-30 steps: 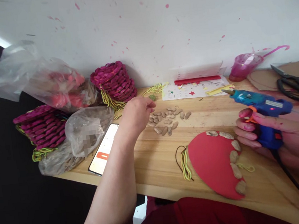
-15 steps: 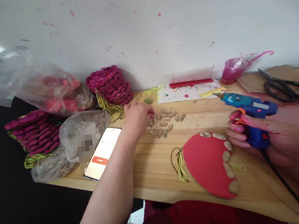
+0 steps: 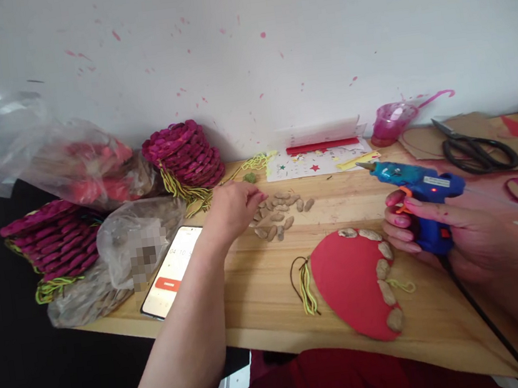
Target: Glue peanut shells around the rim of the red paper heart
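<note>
My left hand (image 3: 235,209) hangs over the left side of a scattered group of peanuts (image 3: 283,200) in their shells. Its fingers are curled, thumb and fingertips close together; whatever may be between them is hidden. My right hand (image 3: 437,222) grips a blue glue gun (image 3: 421,183) by its handle, with a finger at the orange trigger. The gun's nozzle points left, above the table. Below it lies a red rounded piece (image 3: 345,284) with peanuts in a row along its right edge. Yellow and dark yarn (image 3: 307,289) hangs out at its left side.
A phone (image 3: 169,274) lies beside my left forearm. Purple woven baskets (image 3: 183,156) and plastic bags (image 3: 127,235) crowd the left. At the back are a decorated paper (image 3: 279,169), a pink cup (image 3: 389,122) and black scissors (image 3: 478,151). The gun's cord (image 3: 482,317) runs off the front right.
The whole view has shifted slightly. My left hand has moved a little to the right over the peanuts, its fingertips drawn closer together. My right hand keeps holding the glue gun in place.
</note>
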A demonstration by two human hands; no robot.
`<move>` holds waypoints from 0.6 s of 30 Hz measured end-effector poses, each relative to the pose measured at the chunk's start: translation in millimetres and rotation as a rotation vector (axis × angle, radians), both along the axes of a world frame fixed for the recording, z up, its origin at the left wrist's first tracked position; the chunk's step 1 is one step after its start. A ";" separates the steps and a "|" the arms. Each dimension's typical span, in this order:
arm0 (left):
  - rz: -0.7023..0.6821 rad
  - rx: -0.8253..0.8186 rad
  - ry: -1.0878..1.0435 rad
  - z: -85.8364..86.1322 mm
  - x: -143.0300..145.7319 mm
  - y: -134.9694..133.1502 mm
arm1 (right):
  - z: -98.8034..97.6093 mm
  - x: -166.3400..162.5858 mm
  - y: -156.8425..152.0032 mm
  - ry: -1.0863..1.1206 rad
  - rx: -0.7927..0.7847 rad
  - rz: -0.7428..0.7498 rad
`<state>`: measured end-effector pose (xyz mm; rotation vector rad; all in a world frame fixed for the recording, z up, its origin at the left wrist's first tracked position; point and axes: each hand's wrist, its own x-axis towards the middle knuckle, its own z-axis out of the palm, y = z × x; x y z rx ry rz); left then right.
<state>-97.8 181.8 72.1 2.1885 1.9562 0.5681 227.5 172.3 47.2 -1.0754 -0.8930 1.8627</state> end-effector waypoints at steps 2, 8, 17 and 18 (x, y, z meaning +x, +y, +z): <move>-0.184 -0.024 -0.159 3.8 5.2 -5.6 | 2.9 0.5 0.2 -0.023 0.004 -0.017; -0.562 -0.245 -0.068 8.7 30.1 -29.5 | 7.8 11.8 3.3 -0.297 0.154 -0.071; -0.659 -0.343 0.058 1.4 51.5 -39.7 | 16.7 14.9 -3.4 -0.429 0.070 0.070; -0.666 -0.334 0.072 1.1 54.3 -39.6 | 16.4 13.8 -3.3 -0.382 0.063 0.059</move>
